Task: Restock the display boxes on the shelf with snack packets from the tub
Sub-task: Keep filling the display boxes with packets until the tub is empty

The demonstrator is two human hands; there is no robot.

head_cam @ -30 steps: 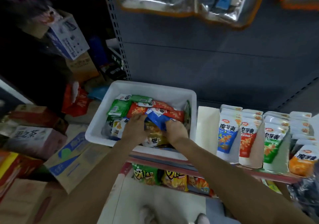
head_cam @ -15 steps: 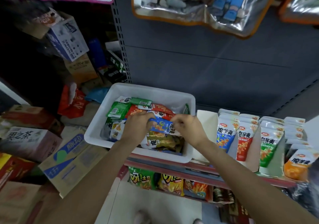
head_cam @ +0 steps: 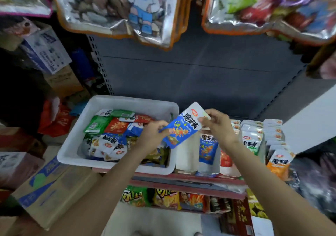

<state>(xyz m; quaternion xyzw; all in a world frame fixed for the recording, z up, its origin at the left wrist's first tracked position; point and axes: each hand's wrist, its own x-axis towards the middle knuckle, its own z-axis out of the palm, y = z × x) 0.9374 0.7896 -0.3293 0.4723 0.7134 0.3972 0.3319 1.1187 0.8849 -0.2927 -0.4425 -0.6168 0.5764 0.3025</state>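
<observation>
A white tub [head_cam: 116, 101] sits on the shelf, holding several green, red, blue and white snack packets. Both hands hold one blue packet [head_cam: 181, 128] in the air over the tub's right rim. My left hand [head_cam: 153, 133] pinches its lower left edge. My right hand [head_cam: 216, 125] pinches its white top corner. Just right of the tub stand the white display boxes [head_cam: 187, 154], with a blue packet [head_cam: 207, 148], red packets [head_cam: 226, 158], green packets [head_cam: 251, 143] and orange packets [head_cam: 278, 165] upright in them.
Large foil snack bags [head_cam: 127, 12] hang above the grey shelf back. Cardboard cartons [head_cam: 49, 185] are stacked on the floor at the left. Chip bags [head_cam: 151, 196] fill the lower shelf under the red shelf edge [head_cam: 181, 183].
Both hands have lifted the blue packet out of the tub and carried it up and to the right, towards the display boxes. The view has tilted upward.
</observation>
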